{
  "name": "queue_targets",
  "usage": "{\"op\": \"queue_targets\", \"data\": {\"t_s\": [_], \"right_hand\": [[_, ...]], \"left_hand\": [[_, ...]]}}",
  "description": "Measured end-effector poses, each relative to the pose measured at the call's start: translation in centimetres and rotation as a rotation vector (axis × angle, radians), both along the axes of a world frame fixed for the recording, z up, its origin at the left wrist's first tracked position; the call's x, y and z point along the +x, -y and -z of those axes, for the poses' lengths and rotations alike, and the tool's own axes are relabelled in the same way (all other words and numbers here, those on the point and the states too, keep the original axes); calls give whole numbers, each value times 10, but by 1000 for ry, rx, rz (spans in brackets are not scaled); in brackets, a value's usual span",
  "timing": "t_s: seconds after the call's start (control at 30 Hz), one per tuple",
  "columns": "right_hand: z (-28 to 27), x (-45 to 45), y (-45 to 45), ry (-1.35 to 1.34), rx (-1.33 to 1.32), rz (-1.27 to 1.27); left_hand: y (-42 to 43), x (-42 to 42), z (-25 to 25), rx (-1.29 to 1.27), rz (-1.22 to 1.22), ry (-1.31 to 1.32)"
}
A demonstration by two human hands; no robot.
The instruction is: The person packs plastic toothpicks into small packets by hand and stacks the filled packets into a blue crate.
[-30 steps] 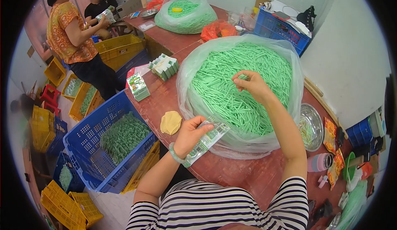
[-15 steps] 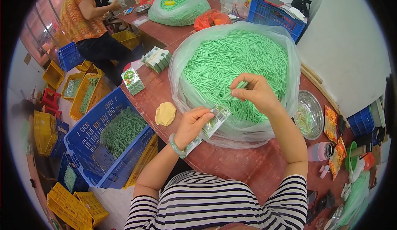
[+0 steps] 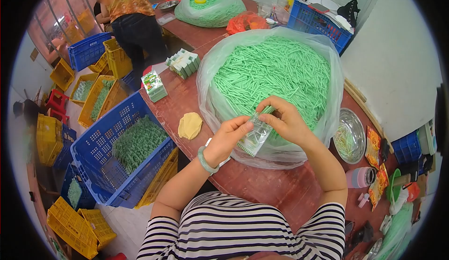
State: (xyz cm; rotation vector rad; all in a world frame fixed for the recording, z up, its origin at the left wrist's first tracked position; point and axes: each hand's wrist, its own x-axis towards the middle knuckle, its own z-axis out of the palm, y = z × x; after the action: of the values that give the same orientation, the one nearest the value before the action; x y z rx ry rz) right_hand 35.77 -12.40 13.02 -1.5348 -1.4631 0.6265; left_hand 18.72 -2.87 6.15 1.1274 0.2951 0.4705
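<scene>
My left hand pinches a small clear printed plastic packet near its upper edge. At the packet's top, the fingers of my right hand are closed on a few thin green sticks. Whether the stick ends are inside the packet I cannot tell. Both hands are over the near edge of a large clear plastic bag, heaped with loose green sticks. Under my left wrist, a white printed piece is partly hidden.
On the red table are a yellow cloth, stacked packets, white-green bundles and a metal bowl. A blue crate holding filled packets stands at the left. Behind it, a person stands among yellow crates.
My right hand has come down and left with the sticks, meeting the packet. My left hand has moved slightly right, tilting the packet. The other person has moved right, turning away.
</scene>
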Motion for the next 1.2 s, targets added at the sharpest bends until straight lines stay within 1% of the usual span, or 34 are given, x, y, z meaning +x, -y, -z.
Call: {"op": "queue_targets", "data": {"t_s": [0.03, 0.07, 0.17, 0.27, 0.33, 0.37, 0.4, 0.47, 0.53, 0.57, 0.63, 0.77, 0.83, 0.87, 0.97, 1.03, 1.07, 1.17, 1.2], "right_hand": [[3, 1, -1, -16, 22, 3], [5, 1, -2, -32, 46, 7], [-4, 4, 1, 162, -7, -32], [-2, 4, -1, 430, 223, -152], [-9, 7, 1, 353, 245, -126], [-14, 6, 1, 266, 224, -76], [-18, 6, 1, 176, 208, -26], [-24, 1, 0, -101, 101, 153], [-13, 7, -5, -143, -80, 76], [-9, 7, -7, -163, -171, 35], [-7, 3, -11, -174, -109, 48], [-7, -28, -23, -174, 36, 62], [0, -32, -29, -120, -16, 2], [3, -33, -32, -92, -39, -26], [6, -37, -40, -152, -84, -17], [5, -41, -44, -146, -63, -6], [5, -44, -45, -143, -52, 2], [3, -61, -45, -302, -67, -20], [3, -62, -46, -268, -30, -28]], "left_hand": [[1, 1, -2, -117, 24, 30], [0, 3, -3, -137, 31, 21], [-1, 8, -3, -186, 20, 34], [0, 16, 0, -212, -49, 113], [-2, 21, 0, -218, -89, 155], [-3, 23, 0, -221, -86, 178], [-5, 25, 0, -227, -84, 199], [-6, 24, 2, -250, -79, 225], [-8, 22, 0, -276, -72, 245], [-7, 19, -4, -245, -79, 208], [-5, 10, -19, -191, -107, 139], [-19, -13, -13, 33, -10, 43], [-31, -24, -2, 99, 41, 5], [-36, -27, 4, 36, 67, 7], [-42, -40, 9, -135, 129, 15], [-36, -53, -10, -217, 149, 16], [-36, -56, -7, -149, 129, 11], [-39, -60, 13, 29, 54, 5], [-41, -60, 18, 74, 26, 11]]}}
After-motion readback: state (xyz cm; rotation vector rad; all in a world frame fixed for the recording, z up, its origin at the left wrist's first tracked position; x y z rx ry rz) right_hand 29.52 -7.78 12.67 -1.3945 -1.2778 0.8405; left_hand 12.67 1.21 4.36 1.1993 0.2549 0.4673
